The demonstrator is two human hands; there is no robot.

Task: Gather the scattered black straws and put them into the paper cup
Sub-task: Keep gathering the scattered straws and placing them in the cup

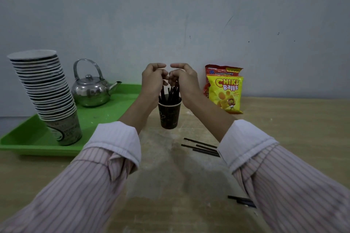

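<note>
- The stack of paper cups point(44, 89) on the green plastic tray point(24, 138) leans to the left; the print on the bottom cup is too blurred to read.
- A shiny metal kettle point(91, 89) with a hoop handle stands further back on the same tray, spout to the right.
- The left hand point(153, 79) is raised above the dark paper cup point(169, 115), fingers curled inward around the tops of the black straws point(171, 91); whether it actually pinches them cannot be told.
- The cup stands upright on the wooden table point(293, 128), straws upright in it, their upper ends hidden behind both hands.
- The right hand point(184, 79) mirrors the left, fingers curled at the straw tops, knuckles nearly touching the other hand; its hold is likewise unclear.
- Both forearms come out of rolled, striped shirt cuffs.
- Several loose straws point(201, 147) lie on the table, partly hidden by the right sleeve point(284, 185); more point(240, 200) are cut off near it.
- Glossy snack bags point(225, 91) lean by the wall.
</note>
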